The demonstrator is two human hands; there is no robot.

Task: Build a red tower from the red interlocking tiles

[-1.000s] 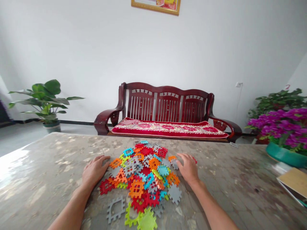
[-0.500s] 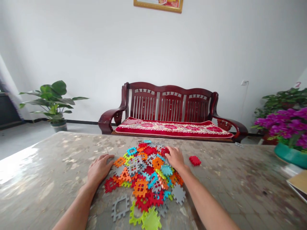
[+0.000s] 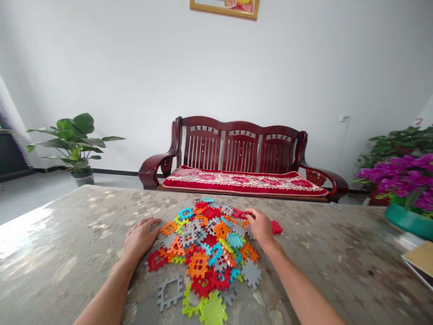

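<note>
Pinching a red piece (image 3: pixel 238 213) by its edge perhaps lets my right grip (image 3: pixel 260 225) spare the pile (image 3: pixel 222 231). My left grip (image 3: pixel 140 236) rests released beside it, maybe for balance.

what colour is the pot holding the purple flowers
The flowerpot is teal green, best seen in the head view.

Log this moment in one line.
left hand: open on grey-brown patterned table | right hand: fingertips at red notched plastic piece, grip unclear | between hands: multicoloured pile of notched plastic pieces
</note>
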